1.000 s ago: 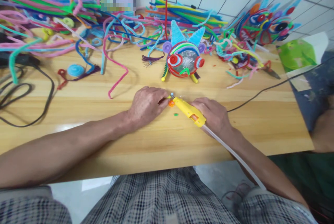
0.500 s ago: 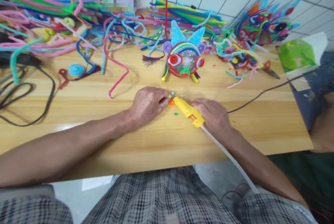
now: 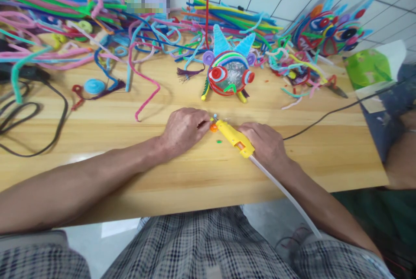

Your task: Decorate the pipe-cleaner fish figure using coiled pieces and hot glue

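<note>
My right hand (image 3: 264, 140) is closed around a yellow hot glue gun (image 3: 234, 137), with a long clear glue stick (image 3: 284, 194) trailing from its back end. The gun's nozzle points left, right at the fingertips of my left hand (image 3: 187, 129). Those fingers are pinched on a tiny yellowish piece (image 3: 211, 119), too small to name. Just under the nozzle lies a small orange coil (image 3: 213, 128), and a green scrap (image 3: 219, 141) rests nearer me. Beyond my hands stands a mask-like figure (image 3: 230, 73) with blue horns and red-and-white eyes.
Heaps of coloured pipe cleaners (image 3: 61, 10) fill the back left. Scissors (image 3: 338, 90) lie by scraps at right. A second figure (image 3: 329, 27) leans near the tiled wall. A black cable (image 3: 321, 118) crosses the right side; another person's arm (image 3: 403, 153) shows at the right edge.
</note>
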`<state>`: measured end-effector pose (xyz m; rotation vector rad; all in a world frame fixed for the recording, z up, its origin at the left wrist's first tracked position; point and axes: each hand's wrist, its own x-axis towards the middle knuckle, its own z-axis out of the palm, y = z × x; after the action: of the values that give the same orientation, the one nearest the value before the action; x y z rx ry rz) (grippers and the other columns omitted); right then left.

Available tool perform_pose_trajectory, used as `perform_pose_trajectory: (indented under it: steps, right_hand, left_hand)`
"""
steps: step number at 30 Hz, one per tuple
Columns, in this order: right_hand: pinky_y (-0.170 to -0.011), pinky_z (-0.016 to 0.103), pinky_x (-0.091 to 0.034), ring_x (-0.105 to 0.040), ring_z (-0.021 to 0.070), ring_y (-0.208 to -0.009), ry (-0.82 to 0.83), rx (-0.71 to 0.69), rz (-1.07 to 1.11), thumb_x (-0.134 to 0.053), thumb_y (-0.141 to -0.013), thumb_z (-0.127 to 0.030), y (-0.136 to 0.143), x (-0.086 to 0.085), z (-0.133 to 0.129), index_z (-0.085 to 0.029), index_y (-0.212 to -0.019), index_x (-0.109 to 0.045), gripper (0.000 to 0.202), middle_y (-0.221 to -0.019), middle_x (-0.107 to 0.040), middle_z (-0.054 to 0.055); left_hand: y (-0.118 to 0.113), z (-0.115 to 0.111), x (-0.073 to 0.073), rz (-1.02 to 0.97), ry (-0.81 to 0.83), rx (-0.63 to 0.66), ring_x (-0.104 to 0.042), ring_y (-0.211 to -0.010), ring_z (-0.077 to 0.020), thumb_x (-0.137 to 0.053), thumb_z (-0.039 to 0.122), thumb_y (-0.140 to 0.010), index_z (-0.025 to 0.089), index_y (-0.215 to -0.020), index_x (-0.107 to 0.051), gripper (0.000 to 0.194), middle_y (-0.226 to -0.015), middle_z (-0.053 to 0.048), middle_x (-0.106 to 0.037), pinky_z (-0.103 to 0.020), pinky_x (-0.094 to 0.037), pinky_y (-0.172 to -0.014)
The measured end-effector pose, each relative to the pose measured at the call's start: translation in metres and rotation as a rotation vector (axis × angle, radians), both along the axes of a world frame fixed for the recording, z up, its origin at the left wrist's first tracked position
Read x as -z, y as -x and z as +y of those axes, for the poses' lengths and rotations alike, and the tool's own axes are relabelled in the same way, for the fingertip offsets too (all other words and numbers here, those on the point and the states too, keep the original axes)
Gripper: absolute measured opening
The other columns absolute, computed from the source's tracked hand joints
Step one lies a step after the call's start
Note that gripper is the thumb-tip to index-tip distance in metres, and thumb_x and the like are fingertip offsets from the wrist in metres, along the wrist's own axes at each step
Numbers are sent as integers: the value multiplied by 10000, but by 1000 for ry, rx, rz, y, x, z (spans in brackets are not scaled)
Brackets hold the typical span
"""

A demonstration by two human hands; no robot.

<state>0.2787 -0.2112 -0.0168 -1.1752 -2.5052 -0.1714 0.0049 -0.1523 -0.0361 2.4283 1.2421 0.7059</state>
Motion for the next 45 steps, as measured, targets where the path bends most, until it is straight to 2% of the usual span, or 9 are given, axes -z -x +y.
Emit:
perform_pose_trajectory:
  steps: [7, 14, 19, 45]
  right_hand:
    - [-812, 363, -569, -768, 238, -973, -17, -2, 1, -518, -1103, -313, 1, -1, 0, -196, -1160, -693, 218, -1086, -821, 108]
    - [-862, 371, -569, -769, 249, -1024, 41, 8, 4, -541, -1091, -304, 0, -2, -1, -204, -1191, -717, 226, -1125, -820, 112]
    - [-847, 365, -571, -777, 240, -998, -4, 10, -2, -508, -1116, -320, 1, -2, -2, -188, -1149, -711, 244, -1092, -825, 114]
    - [-858, 357, -554, -765, 234, -1015, 12, -14, -20, -500, -1126, -318, 0, -5, -1, -169, -1161, -713, 262, -1108, -817, 119]
  left_hand:
    - [0, 0, 0, -7, 1, 12, -693, -706, -185, -656, 207, -988, 177, -861, -766, 170, -777, -56, -775, -287, -474, -673]
    - [0, 0, 1, -33, 3, 16, -685, -706, -175, -632, 210, -1001, 182, -852, -757, 196, -768, -52, -766, -278, -477, -673]
    - [0, 0, 2, -38, -5, 19, -691, -706, -180, -639, 202, -998, 174, -865, -762, 183, -776, -55, -772, -286, -476, -674]
    - [-1, 0, 0, -30, 9, 20, -706, -715, -182, -633, 205, -998, 183, -844, -748, 193, -783, -54, -774, -282, -477, -672]
